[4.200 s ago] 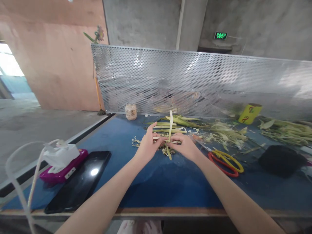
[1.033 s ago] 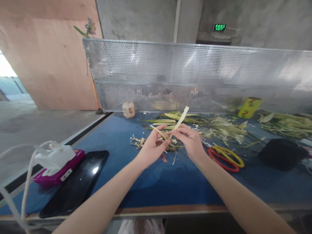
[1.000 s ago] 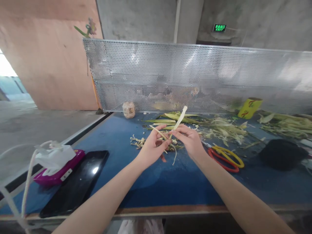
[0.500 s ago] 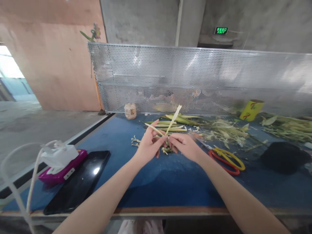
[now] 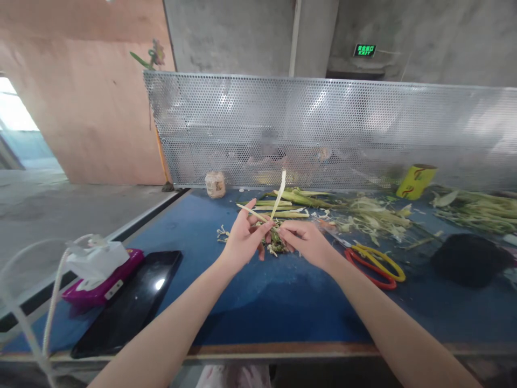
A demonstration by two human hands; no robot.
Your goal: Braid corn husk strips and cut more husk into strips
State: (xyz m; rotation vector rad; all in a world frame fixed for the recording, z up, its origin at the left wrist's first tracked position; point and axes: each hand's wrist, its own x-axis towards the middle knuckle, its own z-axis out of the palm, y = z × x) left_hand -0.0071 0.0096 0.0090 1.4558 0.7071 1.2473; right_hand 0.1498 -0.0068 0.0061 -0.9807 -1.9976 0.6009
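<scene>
My left hand (image 5: 242,240) is closed, with thumb and fingers pinching pale plant strips over the middle of the table. One flat leaf strip (image 5: 279,193) rises nearly upright from the pinch; a thinner strip (image 5: 250,210) slants out to the left across the fingers. My right hand (image 5: 306,241) is close beside it, fingertips pressed together near the base of the strips; what they grip is hidden. Below and between both hands lies a green, knotted plant piece (image 5: 276,246), partly covered by the fingers. Another pale knotted bit (image 5: 222,233) shows left of my left hand.
Long green stalks (image 5: 305,199) and dried leaves (image 5: 371,215) lie behind. Scissors with red and yellow handles (image 5: 379,264) rest right, before a black bundle (image 5: 470,261). A yellow roll (image 5: 416,181), a jar (image 5: 215,185), a black tablet (image 5: 133,302) and a purple tissue box (image 5: 100,285) stand around.
The tall strip's tip has swung left, so it stands more upright. Around its base the fingers of both hands have shifted slightly, my right fingertips drawing a little away from my left.
</scene>
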